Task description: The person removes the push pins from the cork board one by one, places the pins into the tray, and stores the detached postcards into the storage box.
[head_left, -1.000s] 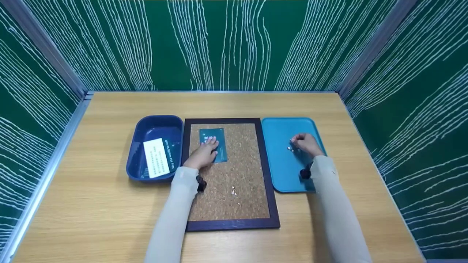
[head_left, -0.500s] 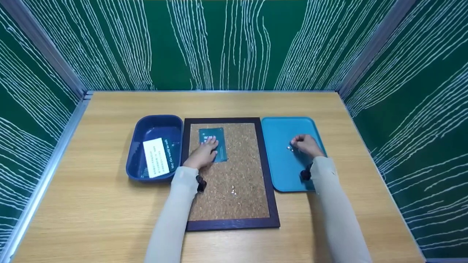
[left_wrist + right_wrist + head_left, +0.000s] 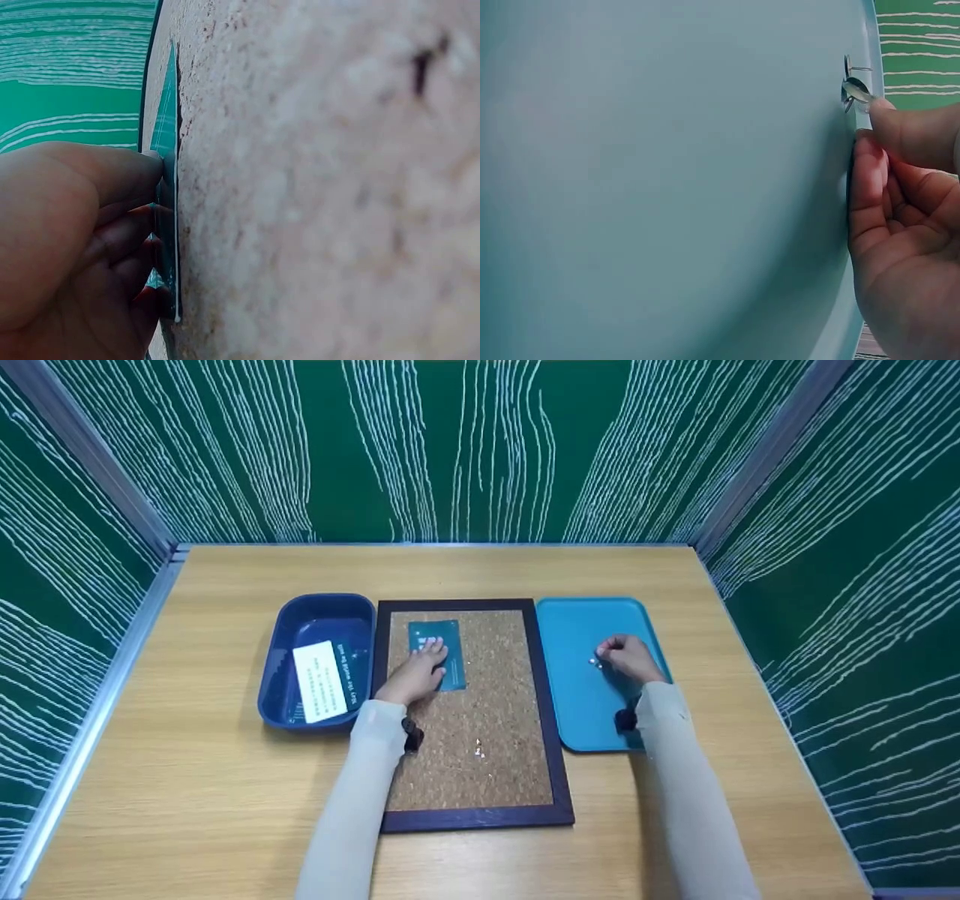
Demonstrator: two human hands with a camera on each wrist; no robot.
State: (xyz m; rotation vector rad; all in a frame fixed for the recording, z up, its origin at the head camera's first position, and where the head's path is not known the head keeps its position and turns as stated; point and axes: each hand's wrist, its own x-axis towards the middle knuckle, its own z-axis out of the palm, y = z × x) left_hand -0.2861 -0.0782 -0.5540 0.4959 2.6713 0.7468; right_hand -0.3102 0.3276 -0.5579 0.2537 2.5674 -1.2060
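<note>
My left hand point(image 3: 415, 673) presses its fingertips on a dark green card point(image 3: 454, 667), which lies flat on the upper left of a cork board point(image 3: 495, 697). In the left wrist view the fingers point(image 3: 135, 247) meet the card's face. On the right, my right hand point(image 3: 631, 658) is over the blue tray point(image 3: 592, 712), with thumb and fingers pinched together. A metal thumbtack point(image 3: 858, 91) sits at the thumb tip in the right wrist view, apparently held there. Other shiny thumbtacks point(image 3: 595, 663) lie on the tray beside the fingertips.
A dark blue bin point(image 3: 274, 690) at the left holds green and white cards point(image 3: 321, 682). Small shiny pieces point(image 3: 479, 750) lie on the lower part of the cork board. A dark frame point(image 3: 480, 819) edges the board. Green walls point(image 3: 480, 457) enclose the wooden table point(image 3: 187, 780).
The right fingertips have shifted slightly among the thumbtacks, and the tack seen at their tip earlier is now out of sight in the head view. The left hand has stayed on the card.
</note>
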